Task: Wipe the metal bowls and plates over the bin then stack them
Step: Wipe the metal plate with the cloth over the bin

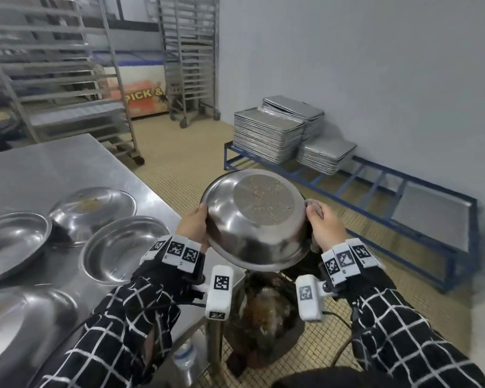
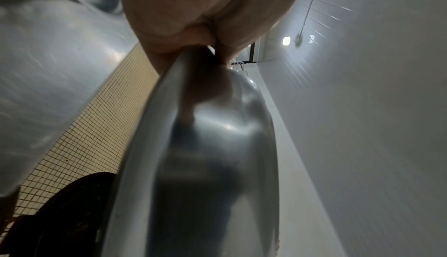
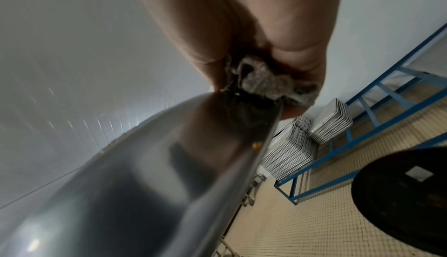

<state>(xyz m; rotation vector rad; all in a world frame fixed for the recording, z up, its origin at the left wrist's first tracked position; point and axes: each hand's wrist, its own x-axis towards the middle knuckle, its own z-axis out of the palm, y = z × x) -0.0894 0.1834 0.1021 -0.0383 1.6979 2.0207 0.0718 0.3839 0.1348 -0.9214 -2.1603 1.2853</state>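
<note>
I hold a metal bowl (image 1: 252,219) tilted, its underside toward me, crumbs stuck on its flat base. It hangs above the dark bin (image 1: 266,317) beside the table. My left hand (image 1: 193,225) grips the bowl's left rim; in the left wrist view the left hand (image 2: 193,12) pinches the bowl (image 2: 217,165) at its edge. My right hand (image 1: 325,228) holds a grey cloth (image 1: 312,204) against the right rim. In the right wrist view the cloth (image 3: 266,81) is bunched in the right hand (image 3: 241,22) at the edge of the bowl (image 3: 145,184).
On the steel table (image 1: 67,163) to my left lie a shallow bowl (image 1: 123,247), a domed plate (image 1: 93,211) and more metal dishes (image 1: 11,242). Stacked trays (image 1: 269,135) sit on a blue frame (image 1: 375,191) by the wall. Wheeled racks (image 1: 191,51) stand behind. A water bottle (image 1: 184,357) stands below the table.
</note>
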